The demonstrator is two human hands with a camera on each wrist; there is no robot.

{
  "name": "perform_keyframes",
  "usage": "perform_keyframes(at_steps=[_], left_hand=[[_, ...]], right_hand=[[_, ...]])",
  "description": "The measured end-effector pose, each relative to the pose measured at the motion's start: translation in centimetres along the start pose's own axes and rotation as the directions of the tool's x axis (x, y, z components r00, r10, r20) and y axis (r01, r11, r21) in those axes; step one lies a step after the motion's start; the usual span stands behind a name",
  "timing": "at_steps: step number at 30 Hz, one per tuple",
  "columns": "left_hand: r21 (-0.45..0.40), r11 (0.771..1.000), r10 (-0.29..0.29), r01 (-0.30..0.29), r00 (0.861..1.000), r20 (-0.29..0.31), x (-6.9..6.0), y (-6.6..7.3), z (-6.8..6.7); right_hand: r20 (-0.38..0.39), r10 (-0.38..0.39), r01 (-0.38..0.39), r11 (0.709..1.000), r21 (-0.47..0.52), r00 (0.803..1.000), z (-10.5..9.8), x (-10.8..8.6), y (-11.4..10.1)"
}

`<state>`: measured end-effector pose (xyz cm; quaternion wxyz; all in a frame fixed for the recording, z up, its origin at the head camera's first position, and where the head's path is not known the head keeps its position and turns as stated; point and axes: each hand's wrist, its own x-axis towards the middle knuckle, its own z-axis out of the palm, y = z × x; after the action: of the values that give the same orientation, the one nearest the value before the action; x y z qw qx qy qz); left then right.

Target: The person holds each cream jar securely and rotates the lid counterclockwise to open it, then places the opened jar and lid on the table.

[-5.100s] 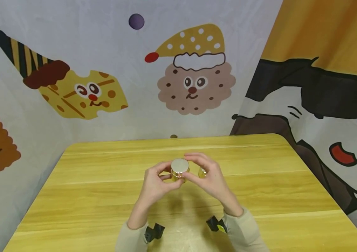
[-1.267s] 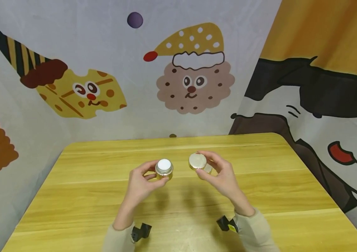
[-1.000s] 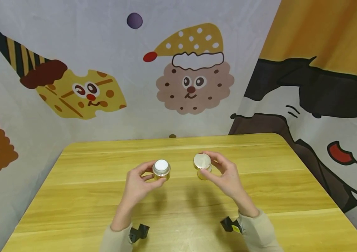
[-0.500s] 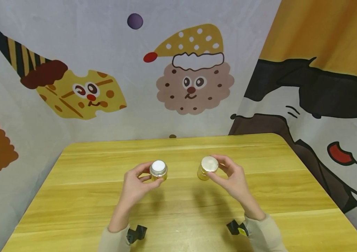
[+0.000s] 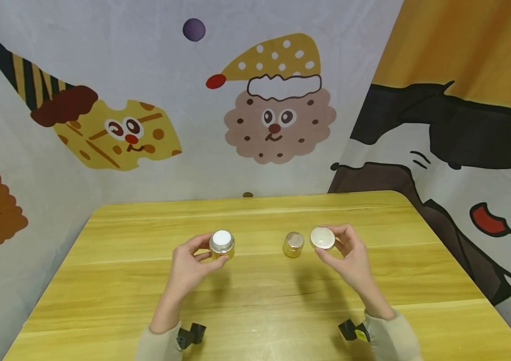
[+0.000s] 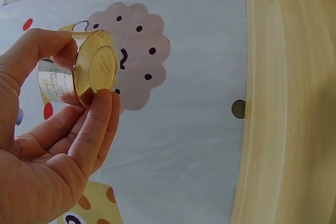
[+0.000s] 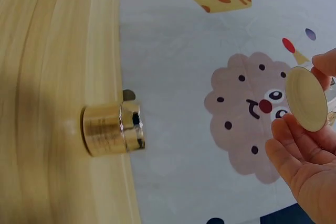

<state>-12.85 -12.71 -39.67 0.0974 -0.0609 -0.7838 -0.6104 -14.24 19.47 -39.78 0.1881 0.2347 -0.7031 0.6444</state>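
Note:
My left hand (image 5: pixel 188 265) holds a gold cream jar (image 5: pixel 222 245) above the table, thumb and fingers around its side. The jar has no lid on, and a white surface shows inside its silver neck. From below, in the left wrist view, the jar's gold base (image 6: pixel 103 69) carries stamped print. My right hand (image 5: pixel 350 258) pinches a round pale-gold lid (image 5: pixel 322 237) by its edge, raised off the table; its underside (image 7: pixel 306 99) faces the right wrist camera. A second gold jar (image 5: pixel 293 245), lidded and upright, stands on the table between the hands, nearer the right one.
The wood-grain table (image 5: pixel 255 311) ends at a back edge close to a cloth backdrop (image 5: pixel 205 175) printed with cartoon figures. Each wrist wears a small black camera mount (image 5: pixel 191 336).
The lid came off the held jar after the earliest frame. Since then the hands have moved apart, jar to the left, lid to the right, uncovering the standing jar.

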Motion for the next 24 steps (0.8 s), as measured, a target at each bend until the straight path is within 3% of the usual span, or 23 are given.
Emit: perform_keyframes(at_steps=[5,13,24], left_hand=[[-0.011,1.0,-0.005,0.005,1.0,0.009,-0.1,0.0,0.0],[-0.005,1.0,-0.002,0.002,1.0,0.002,-0.1,0.2,0.1],[0.012,1.0,0.003,-0.003,1.0,-0.009,-0.1,0.3,-0.1]], right_hand=[[-0.004,-0.014,0.014,1.0,-0.001,1.0,-0.7,-0.4,0.3],[-0.037,0.028,-0.033,0.989,-0.142,0.999,-1.9,-1.1,0.4],[-0.035,-0.008,-0.001,0.969,-0.247,0.999,-2.7,-1.6,0.9]])
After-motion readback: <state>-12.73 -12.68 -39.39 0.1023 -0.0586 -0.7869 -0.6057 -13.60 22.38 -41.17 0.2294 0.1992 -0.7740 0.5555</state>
